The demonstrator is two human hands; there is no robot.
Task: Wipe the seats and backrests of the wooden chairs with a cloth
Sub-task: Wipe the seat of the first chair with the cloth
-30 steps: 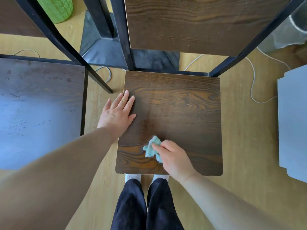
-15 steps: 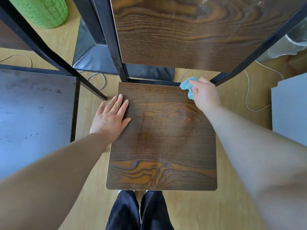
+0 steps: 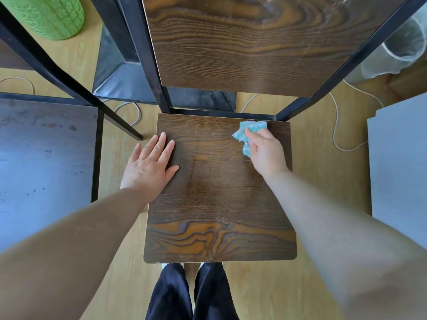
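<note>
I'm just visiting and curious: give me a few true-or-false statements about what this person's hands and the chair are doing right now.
1. The right hand presses a turquoise cloth on the seat. True.
2. The cloth is at the seat's front edge. False: it lies at the back right corner, below the backrest.
3. The left hand lies flat and empty on the seat's left edge. True.
4. The left hand grips the backrest. False: it touches only the seat.

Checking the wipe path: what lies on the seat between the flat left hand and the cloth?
Only bare seat between left hand and cloth, per the head view.
</note>
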